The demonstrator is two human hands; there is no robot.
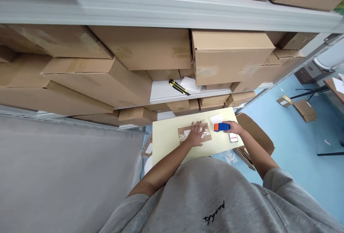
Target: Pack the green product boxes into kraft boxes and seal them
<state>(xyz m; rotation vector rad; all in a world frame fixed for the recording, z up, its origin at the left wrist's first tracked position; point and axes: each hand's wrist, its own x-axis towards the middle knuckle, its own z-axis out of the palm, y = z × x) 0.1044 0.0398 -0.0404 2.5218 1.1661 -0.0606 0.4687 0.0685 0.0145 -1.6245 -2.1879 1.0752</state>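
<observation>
Cardboard packet lies crosswise under my spread left hand; my right hand grips a blue-orange block.

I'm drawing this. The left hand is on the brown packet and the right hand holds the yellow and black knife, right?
Not quite: the head view shows the right hand holds a blue and orange object, not the knife. The yellow and black utility knife lies on a shelf.

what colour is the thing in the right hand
The object in the right hand is blue with an orange end, best seen in the head view.
</observation>
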